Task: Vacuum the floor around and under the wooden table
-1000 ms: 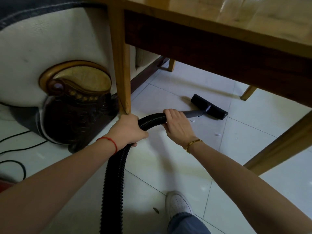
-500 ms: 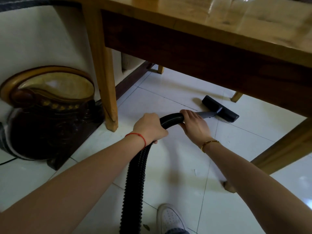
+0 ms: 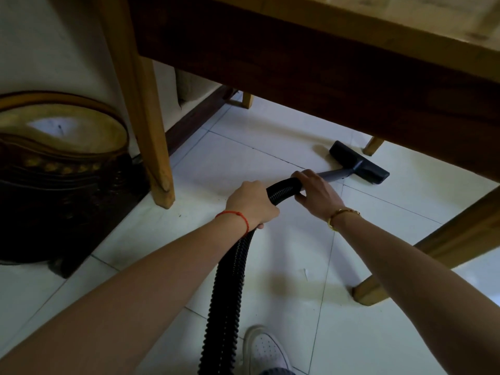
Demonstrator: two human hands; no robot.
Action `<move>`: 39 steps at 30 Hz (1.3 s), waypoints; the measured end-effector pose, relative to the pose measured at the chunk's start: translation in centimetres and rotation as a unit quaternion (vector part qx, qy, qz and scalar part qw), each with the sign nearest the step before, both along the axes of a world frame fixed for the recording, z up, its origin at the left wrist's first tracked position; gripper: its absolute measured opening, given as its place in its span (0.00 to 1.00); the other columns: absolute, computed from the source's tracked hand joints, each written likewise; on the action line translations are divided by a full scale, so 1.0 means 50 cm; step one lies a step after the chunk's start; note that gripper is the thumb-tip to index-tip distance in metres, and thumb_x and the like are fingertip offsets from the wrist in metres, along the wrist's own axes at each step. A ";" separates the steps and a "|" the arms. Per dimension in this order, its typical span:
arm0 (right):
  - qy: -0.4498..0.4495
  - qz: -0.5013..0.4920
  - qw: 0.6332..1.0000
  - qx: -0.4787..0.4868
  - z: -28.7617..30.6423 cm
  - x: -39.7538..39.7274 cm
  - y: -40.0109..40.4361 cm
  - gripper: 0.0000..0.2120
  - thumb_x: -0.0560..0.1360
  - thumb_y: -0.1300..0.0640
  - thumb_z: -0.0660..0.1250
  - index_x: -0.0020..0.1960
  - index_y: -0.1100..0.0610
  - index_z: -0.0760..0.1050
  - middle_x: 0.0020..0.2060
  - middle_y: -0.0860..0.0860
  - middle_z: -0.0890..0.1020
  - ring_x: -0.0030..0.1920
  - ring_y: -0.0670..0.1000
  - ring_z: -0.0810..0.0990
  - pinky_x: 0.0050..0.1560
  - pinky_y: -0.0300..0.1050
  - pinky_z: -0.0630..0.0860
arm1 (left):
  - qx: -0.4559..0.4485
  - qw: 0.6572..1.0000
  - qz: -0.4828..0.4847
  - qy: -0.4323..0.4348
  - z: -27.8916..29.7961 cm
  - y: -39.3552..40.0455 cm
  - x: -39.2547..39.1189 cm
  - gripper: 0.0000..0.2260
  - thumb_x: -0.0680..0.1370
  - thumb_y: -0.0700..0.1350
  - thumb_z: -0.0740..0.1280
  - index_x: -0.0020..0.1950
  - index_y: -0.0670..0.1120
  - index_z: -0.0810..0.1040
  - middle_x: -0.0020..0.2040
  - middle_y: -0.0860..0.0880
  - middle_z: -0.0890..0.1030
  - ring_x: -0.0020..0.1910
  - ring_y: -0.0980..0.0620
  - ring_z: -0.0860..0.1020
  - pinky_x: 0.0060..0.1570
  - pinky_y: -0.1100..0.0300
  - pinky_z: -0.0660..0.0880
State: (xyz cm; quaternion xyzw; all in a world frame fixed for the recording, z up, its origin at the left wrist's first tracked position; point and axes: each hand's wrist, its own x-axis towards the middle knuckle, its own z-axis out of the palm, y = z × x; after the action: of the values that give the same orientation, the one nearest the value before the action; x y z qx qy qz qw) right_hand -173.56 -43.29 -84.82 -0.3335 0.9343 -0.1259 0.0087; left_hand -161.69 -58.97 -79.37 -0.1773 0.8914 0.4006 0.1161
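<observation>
— While working beneath the wooden worktop (image 3: pixel 405 12), which step, going by the head view?

— Mid-pass under it, by the look. Floor head (image 3: pixel 358 163) flat on the floor (image 3: pixel 270 266), well in under the dark apron, at the end of a grey wand (image 3: pixel 335 175). Placed between the near left leg (image 3: pixel 146 117) and the far legs.

— And next?

— Probably drawing the head back or sweeping it sideways. Calls for keeping the wand low beneath the apron and steering clear of the legs. Worth fetching the small white scrap (image 3: pixel 305 274) on the tile near the right-hand leg (image 3: pixel 433 253), not yet reached.

— Fingers?

— Left hand (image 3: pixel 251 204): fingers (image 3: pixel 259 226) curled tight round the black ribbed hose (image 3: pixel 230 280) at the bend, knuckles up. Right hand (image 3: pixel 316 196): fingers (image 3: pixel 300 175) wrapped over the hose end at the junction with the wand, thumb underneath. Neither spread wide; both closed on the hose, just apart from each other.

— Anything in the way?

— Hose trailing back past a white shoe (image 3: pixel 266 350). Dark carved furniture base (image 3: pixel 59 171) left of the near leg, well apart from the floor head.
</observation>
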 end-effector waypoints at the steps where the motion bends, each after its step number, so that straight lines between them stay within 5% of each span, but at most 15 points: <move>1: -0.001 0.002 1.000 -0.008 -0.001 0.007 -0.011 0.14 0.75 0.61 0.66 0.60 0.57 0.72 0.55 0.55 0.75 0.50 0.56 0.77 0.45 0.44 0.73 | -0.001 1.000 0.005 0.000 0.002 -0.008 0.008 0.03 0.70 0.40 0.66 0.42 0.43 0.74 0.33 0.48 0.78 0.26 0.48 0.80 0.25 0.64 0.73; 13: 0.007 0.084 0.996 -0.042 0.014 0.158 -0.197 0.17 0.73 0.59 0.66 0.61 0.55 0.70 0.55 0.55 0.75 0.54 0.56 0.75 0.46 0.52 0.77 | -0.021 0.993 0.114 -0.024 0.033 -0.143 0.189 0.06 0.69 0.42 0.69 0.41 0.43 0.74 0.31 0.45 0.79 0.23 0.48 0.78 0.32 0.53 0.80; 20: 0.034 0.160 0.985 -0.058 0.030 0.254 -0.286 0.15 0.73 0.58 0.66 0.59 0.55 0.71 0.52 0.54 0.76 0.50 0.54 0.74 0.41 0.44 0.70 | -0.043 0.984 0.169 -0.043 0.066 -0.200 0.312 0.07 0.69 0.43 0.69 0.43 0.43 0.75 0.31 0.46 0.80 0.20 0.53 0.78 0.27 0.62 0.77; 24: 0.049 0.193 0.978 -0.056 0.033 0.285 -0.324 0.15 0.73 0.56 0.66 0.59 0.54 0.71 0.49 0.54 0.77 0.47 0.55 0.75 0.45 0.48 0.74 | -0.036 0.978 0.201 -0.049 0.073 -0.222 0.353 0.07 0.70 0.42 0.69 0.44 0.41 0.76 0.30 0.45 0.79 0.18 0.54 0.75 0.23 0.64 0.73; 29: 0.063 0.210 0.974 -0.051 0.019 0.286 -0.364 0.20 0.73 0.52 0.65 0.63 0.54 0.68 0.49 0.54 0.78 0.49 0.55 0.76 0.52 0.49 0.72 | -0.032 0.972 0.230 -0.046 0.059 -0.249 0.358 0.08 0.70 0.41 0.69 0.46 0.39 0.77 0.30 0.45 0.78 0.15 0.56 0.73 0.20 0.66 0.70; 39: 0.051 0.200 0.978 -0.021 -0.030 0.138 -0.370 0.13 0.74 0.57 0.67 0.57 0.56 0.72 0.51 0.55 0.77 0.52 0.56 0.74 0.49 0.44 0.72 | -0.034 0.980 0.196 -0.014 -0.007 -0.255 0.219 0.07 0.69 0.43 0.69 0.43 0.41 0.76 0.31 0.46 0.80 0.24 0.51 0.80 0.28 0.59 0.79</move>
State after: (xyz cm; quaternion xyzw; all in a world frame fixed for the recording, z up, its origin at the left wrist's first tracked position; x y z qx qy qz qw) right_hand -166.64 -61.81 -86.30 -0.5197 0.8451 -0.1236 -0.0209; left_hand -150.73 -71.71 -79.72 -0.3579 0.8507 0.3826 0.0422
